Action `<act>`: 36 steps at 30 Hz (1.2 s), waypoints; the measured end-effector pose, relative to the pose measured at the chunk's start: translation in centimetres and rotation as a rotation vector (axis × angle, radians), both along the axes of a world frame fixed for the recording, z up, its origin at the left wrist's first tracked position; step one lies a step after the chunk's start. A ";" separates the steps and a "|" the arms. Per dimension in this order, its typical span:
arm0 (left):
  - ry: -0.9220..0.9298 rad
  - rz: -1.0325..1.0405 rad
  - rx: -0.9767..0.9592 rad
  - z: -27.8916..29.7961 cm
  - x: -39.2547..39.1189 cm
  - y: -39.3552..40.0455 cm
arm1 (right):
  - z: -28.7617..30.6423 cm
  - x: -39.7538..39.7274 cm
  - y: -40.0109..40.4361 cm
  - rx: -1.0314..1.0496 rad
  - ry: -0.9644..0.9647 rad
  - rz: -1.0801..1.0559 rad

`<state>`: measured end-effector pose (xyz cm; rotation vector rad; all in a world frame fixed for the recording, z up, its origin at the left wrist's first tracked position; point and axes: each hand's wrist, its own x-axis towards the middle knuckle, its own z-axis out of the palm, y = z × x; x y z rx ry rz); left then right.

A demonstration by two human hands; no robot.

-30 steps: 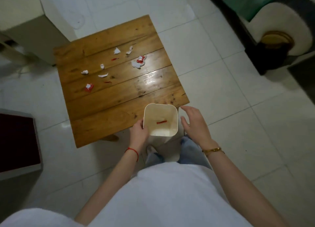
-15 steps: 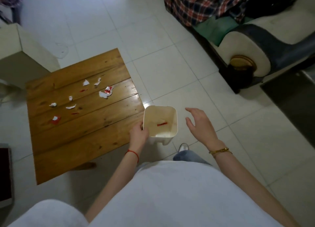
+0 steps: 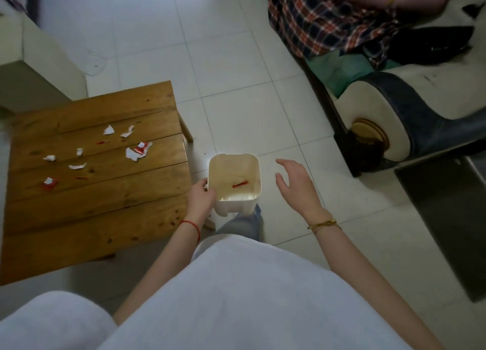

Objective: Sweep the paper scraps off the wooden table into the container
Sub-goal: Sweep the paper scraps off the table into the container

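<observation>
A square white container (image 3: 253,167) hangs just off the right edge of the wooden table (image 3: 100,210), with my left hand (image 3: 201,198) gripping its left rim. One red scrap (image 3: 239,184) lies inside it. My right hand (image 3: 295,185) hovers open a little to the right of the container, not touching it. Several white and red paper scraps lie on the far half of the table, the largest (image 3: 138,151) near the right edge and a red-and-white one (image 3: 50,184) at the left.
A sofa arm (image 3: 389,118) with a plaid cloth (image 3: 323,20) stands at the right. A dark mat (image 3: 447,218) lies on the floor by it. A beige cabinet (image 3: 34,68) stands behind the table. White tiled floor surrounds the table.
The container has shifted from the table's near edge to beside its right edge, still in my left hand. My view has swung right and my right hand has drawn away from the container.
</observation>
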<state>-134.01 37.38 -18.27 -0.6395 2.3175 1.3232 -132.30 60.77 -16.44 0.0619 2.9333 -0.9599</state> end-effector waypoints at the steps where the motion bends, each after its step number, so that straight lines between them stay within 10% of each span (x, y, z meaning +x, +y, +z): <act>1: 0.004 0.018 0.006 -0.3 -1.1 0.3 | -0.2 -1.5 0.4 0.000 -0.004 0.015; 18: -0.011 0.490 0.077 -2.9 -23.0 0.6 | -1.6 -35.9 -2.2 0.042 -0.041 0.470; 36: -0.136 1.251 0.046 -8.0 -30.5 2.3 | -4.9 -54.6 -18.1 0.176 -0.055 1.327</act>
